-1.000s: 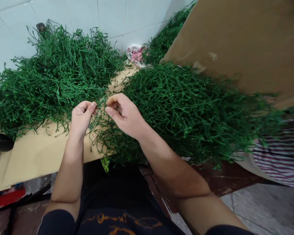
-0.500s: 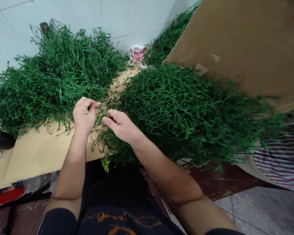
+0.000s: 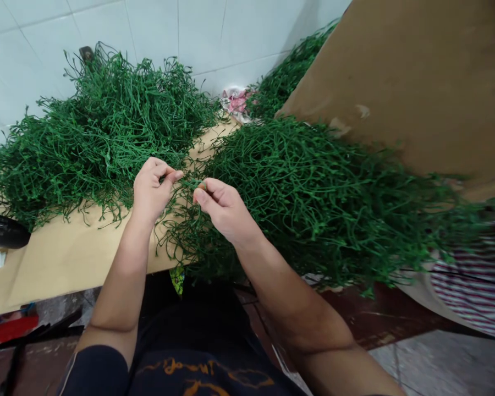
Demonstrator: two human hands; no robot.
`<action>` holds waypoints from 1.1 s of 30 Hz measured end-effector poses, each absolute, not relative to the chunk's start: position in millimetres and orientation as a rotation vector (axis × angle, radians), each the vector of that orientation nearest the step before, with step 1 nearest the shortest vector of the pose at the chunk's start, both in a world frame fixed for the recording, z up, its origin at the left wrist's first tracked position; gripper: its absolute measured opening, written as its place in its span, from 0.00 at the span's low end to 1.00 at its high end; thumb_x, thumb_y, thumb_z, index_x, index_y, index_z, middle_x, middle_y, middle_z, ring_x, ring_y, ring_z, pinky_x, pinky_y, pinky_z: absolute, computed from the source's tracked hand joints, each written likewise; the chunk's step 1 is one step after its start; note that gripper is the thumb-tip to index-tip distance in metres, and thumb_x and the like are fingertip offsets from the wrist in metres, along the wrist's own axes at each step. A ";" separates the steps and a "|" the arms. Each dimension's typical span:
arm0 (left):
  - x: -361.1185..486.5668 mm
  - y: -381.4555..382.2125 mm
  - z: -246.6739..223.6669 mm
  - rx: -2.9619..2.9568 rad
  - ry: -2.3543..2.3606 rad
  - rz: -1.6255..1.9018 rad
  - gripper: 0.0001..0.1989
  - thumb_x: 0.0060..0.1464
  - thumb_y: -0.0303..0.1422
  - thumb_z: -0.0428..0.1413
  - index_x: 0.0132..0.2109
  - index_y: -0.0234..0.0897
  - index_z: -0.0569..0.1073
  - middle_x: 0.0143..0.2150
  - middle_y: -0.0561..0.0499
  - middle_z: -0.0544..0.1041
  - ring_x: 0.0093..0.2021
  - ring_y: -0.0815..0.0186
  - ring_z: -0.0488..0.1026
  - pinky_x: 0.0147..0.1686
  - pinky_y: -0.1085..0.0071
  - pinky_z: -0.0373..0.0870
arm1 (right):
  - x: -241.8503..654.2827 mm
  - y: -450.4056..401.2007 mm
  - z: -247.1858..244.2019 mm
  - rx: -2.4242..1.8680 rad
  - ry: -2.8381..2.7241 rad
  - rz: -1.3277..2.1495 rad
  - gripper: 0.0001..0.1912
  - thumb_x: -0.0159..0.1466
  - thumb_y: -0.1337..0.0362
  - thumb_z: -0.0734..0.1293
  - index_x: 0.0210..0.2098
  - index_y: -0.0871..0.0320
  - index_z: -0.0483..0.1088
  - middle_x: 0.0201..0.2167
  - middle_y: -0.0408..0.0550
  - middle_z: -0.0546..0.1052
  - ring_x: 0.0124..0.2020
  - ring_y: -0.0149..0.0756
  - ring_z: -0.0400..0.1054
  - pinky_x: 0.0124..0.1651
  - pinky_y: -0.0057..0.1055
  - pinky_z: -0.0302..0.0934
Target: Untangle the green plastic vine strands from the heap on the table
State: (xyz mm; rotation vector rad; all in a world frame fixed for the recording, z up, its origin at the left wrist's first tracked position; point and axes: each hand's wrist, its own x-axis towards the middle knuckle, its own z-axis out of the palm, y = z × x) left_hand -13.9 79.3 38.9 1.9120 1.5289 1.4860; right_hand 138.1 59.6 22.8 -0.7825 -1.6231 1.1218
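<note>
Close together above the cardboard, my hands pinch a thin green artificial plant stem stretched between them. My left hand is closed, thumb against forefinger, on its left end. Thumb and forefinger of my right hand press on the other end; a small brownish patch shows at these fingertips, too small to make out. A large pile of tangled green stems with small bud-like tips lies beyond my left hand. Another pile of stems spreads just right of my right hand, with loose strands beneath both hands.
Flat cardboard covers the work surface, and a big cardboard sheet leans at the upper right. A black bottle lies at the left edge. Behind are a pink-and-white crumpled thing and a tiled wall. Striped cloth is at right.
My right hand has moved right, away from my left hand, and the green stem now shows stretched between them. The view has shifted slightly.
</note>
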 end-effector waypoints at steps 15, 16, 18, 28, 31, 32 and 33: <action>-26.8 67.0 37.7 1.346 1.074 0.975 0.12 0.47 0.34 0.60 0.38 0.35 0.69 0.23 0.54 0.74 0.24 0.71 0.73 0.25 0.76 0.66 | 132.2 77.5 12.1 -0.708 -1.669 1.217 0.12 0.59 0.56 0.63 0.27 0.57 0.61 0.23 0.42 0.66 0.25 0.27 0.59 0.31 0.29 0.56; -26.1 67.4 36.1 1.362 1.056 0.981 0.13 0.46 0.32 0.61 0.40 0.35 0.69 0.23 0.55 0.74 0.24 0.71 0.72 0.26 0.76 0.67 | 130.5 78.2 10.4 -0.716 -1.659 1.248 0.14 0.59 0.53 0.63 0.27 0.57 0.61 0.23 0.42 0.67 0.25 0.28 0.61 0.31 0.30 0.57; -24.9 68.6 32.7 1.402 1.040 1.000 0.13 0.45 0.29 0.60 0.41 0.36 0.69 0.22 0.56 0.73 0.24 0.71 0.72 0.27 0.75 0.68 | 127.3 78.4 8.5 -0.748 -1.635 1.288 0.19 0.58 0.46 0.63 0.27 0.57 0.61 0.23 0.43 0.69 0.25 0.28 0.62 0.32 0.30 0.58; -22.0 63.5 27.7 2.040 1.573 0.934 0.10 0.54 0.29 0.48 0.32 0.35 0.74 0.27 0.52 0.75 0.29 0.68 0.71 0.33 0.71 0.65 | 117.7 82.1 10.8 -1.004 -1.637 1.058 0.21 0.55 0.47 0.65 0.23 0.58 0.58 0.19 0.39 0.61 0.22 0.25 0.53 0.26 0.27 0.49; -26.5 62.9 28.9 2.125 1.513 0.899 0.13 0.57 0.31 0.45 0.37 0.37 0.75 0.30 0.51 0.76 0.31 0.68 0.72 0.35 0.70 0.66 | 120.5 85.8 8.6 -0.979 -1.696 1.009 0.13 0.59 0.58 0.63 0.23 0.58 0.59 0.20 0.40 0.61 0.23 0.26 0.53 0.28 0.28 0.49; -28.2 63.5 29.1 2.151 1.510 0.928 0.13 0.57 0.32 0.46 0.38 0.37 0.75 0.31 0.51 0.76 0.33 0.67 0.72 0.36 0.70 0.67 | 121.5 86.2 8.4 -0.970 -1.711 1.019 0.11 0.59 0.60 0.62 0.23 0.58 0.59 0.19 0.39 0.60 0.23 0.26 0.53 0.28 0.28 0.49; -29.7 64.4 29.3 2.180 1.516 0.966 0.12 0.57 0.34 0.47 0.39 0.37 0.75 0.33 0.50 0.75 0.35 0.67 0.72 0.37 0.70 0.67 | 122.4 86.1 8.5 -0.967 -1.723 1.028 0.10 0.59 0.61 0.62 0.23 0.58 0.59 0.19 0.39 0.59 0.23 0.26 0.52 0.28 0.28 0.49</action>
